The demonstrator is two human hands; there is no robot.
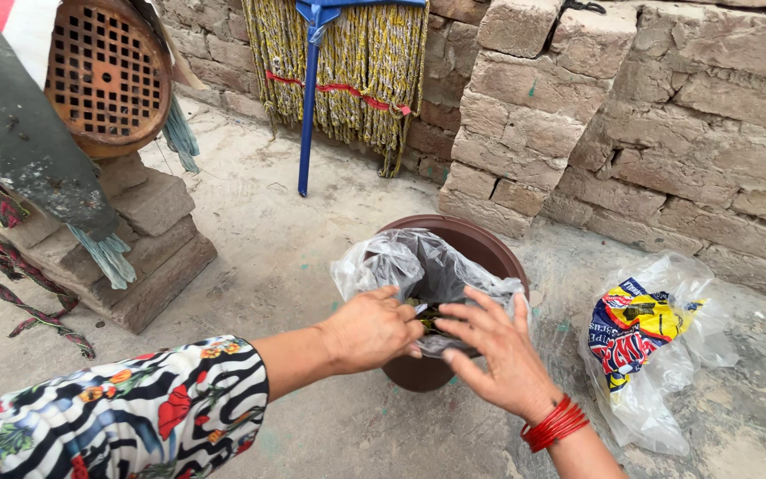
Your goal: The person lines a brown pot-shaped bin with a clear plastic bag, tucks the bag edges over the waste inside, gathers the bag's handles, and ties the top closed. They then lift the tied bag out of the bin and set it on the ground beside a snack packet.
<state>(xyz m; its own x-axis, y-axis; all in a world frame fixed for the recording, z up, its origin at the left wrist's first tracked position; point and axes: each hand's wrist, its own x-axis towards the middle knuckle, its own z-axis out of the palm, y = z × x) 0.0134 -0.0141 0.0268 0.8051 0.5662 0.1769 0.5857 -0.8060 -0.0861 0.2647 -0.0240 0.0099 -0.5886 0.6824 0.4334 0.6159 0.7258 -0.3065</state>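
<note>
A: What are the hands doing?

B: Both are at the near rim of the pot (489, 253), a brown round one standing on the concrete floor (294, 257) close to the brick wall (667, 133). A clear bag (401, 262) lines its mouth and sags inside.

A: Left hand?

B: The left hand (370, 328) is curled, its fingers pinching the bag at the near edge. Its sleeve (135, 417) is a flowered, striped print.

A: And the right?

B: The right hand (498, 350) has its fingers spread loose and laid on the bag just beside the left; it lies open on the plastic, not gripping. Red bangles (556, 424) ring the wrist.

A: Anything in the bag?

B: Something dark and greenish shows between the hands; I cannot tell what.

A: Around it?

B: To the right of the pot, a second bag (649, 346) lies on the floor with a yellow, blue and red packet inside. A mop (347, 62) with a blue handle leans on the wall behind. At the far left, a perforated orange basket (108, 75) rests on stacked bricks (148, 239).
</note>
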